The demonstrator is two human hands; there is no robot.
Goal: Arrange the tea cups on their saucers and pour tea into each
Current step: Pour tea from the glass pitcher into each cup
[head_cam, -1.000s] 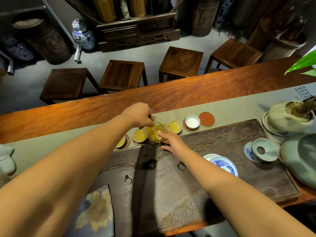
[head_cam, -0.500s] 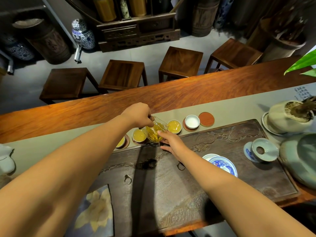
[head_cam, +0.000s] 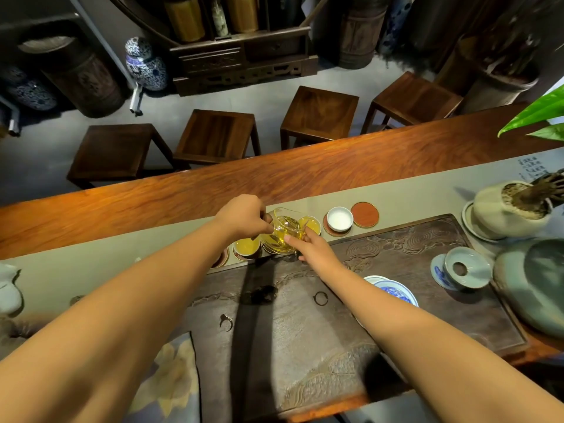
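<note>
The glass pitcher (head_cam: 282,232) has tipped a little further toward the third cup (head_cam: 310,225), now amber-full. The left hand (head_cam: 244,215) clenches its handle; the right hand (head_cam: 314,250) steadies it with extended fingers. The empty white cup (head_cam: 339,218) at two o'clock comes next; one saucer (head_cam: 365,214) sits bare.

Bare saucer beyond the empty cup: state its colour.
The saucer is reddish-orange, seen in the head view.

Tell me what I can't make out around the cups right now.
Head view only:
- Leftmost cup: mostly hidden by the left forearm; fill level unreadable.
- Pitcher spout: blurred behind glass and the right hand; whether tea is flowing is unclear.
- Left hand: its grip on the handle is hidden by its fingers.
</note>
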